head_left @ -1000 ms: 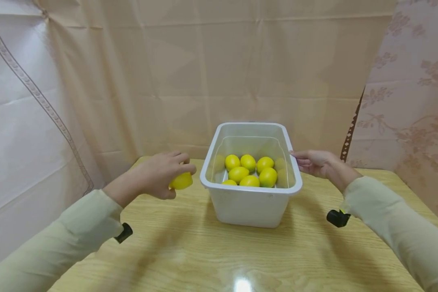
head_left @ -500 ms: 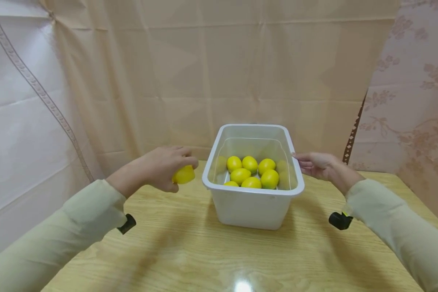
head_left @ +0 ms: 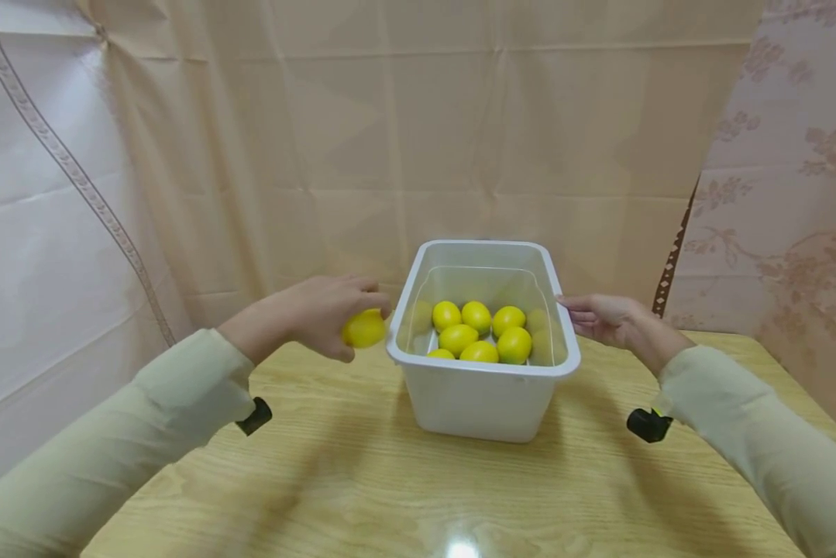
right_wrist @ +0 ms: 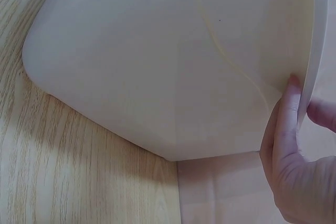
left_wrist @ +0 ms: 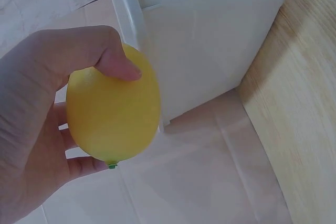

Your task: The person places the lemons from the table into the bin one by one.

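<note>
My left hand (head_left: 327, 314) grips a yellow lemon (head_left: 364, 329) just off the left rim of a white plastic tub (head_left: 476, 399). In the left wrist view the thumb lies over the lemon (left_wrist: 113, 114), with fingers behind it and its small green stem end showing. My right hand (head_left: 609, 318) pinches the tub's right rim. The right wrist view has the fingers (right_wrist: 286, 124) against the outer wall below the rim and the thumb at the rim's other side. Several lemons (head_left: 458, 339) lie on the tub's floor; the front wall partly hides the nearest ones.
The tub stands on a light wood-grain table (head_left: 404, 496). A beige cloth (head_left: 320, 139) hangs behind it, with a pale cloth (head_left: 34, 232) at the left and a floral one (head_left: 801, 155) at the right. Black wrist cameras sit under both sleeves.
My left hand has moved right with the lemon, from farther left to beside the tub's rim. The right hand keeps its hold on the rim, and the lemons in the tub lie as before.
</note>
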Demonstrator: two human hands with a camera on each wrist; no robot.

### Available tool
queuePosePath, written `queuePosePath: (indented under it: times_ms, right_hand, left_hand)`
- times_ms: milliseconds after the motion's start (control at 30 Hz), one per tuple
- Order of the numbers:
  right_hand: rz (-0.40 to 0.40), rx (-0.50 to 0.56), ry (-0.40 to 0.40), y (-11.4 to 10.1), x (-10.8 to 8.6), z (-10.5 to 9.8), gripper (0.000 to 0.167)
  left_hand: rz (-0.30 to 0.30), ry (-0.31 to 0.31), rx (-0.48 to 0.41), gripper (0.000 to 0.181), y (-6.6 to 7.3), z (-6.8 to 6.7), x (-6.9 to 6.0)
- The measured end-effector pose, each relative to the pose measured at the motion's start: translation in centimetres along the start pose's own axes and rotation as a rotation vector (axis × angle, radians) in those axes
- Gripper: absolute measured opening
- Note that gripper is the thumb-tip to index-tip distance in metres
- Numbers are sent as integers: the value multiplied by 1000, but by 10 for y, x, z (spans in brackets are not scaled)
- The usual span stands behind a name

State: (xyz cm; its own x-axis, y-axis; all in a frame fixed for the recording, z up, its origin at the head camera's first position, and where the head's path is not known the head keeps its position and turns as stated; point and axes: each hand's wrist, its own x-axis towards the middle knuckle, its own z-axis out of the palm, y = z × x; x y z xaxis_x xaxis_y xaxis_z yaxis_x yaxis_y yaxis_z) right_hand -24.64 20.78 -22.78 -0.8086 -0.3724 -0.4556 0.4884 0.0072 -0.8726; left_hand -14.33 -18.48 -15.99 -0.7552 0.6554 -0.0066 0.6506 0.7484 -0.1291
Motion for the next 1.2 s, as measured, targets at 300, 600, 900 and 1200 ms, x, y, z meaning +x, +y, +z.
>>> queuePosePath:
  times_ms: [300, 600, 900, 1200]
  right_hand:
    - [1, -9, -19, -1, 0, -2, 18]
    - [14, 0, -24, -2, 1, -5, 18]
    - [9, 22, -22, -1, 1, -4, 14]
    - [16, 32, -19, 0, 3, -2, 15]
  left_hand:
    - [30, -5, -18, 51, 0, -7, 15]
    - [31, -21, -30, 48, 0, -13, 30]
    - [7, -70, -44, 48, 2, -17, 49]
    - [58, -60, -67, 48, 3, -16, 66]
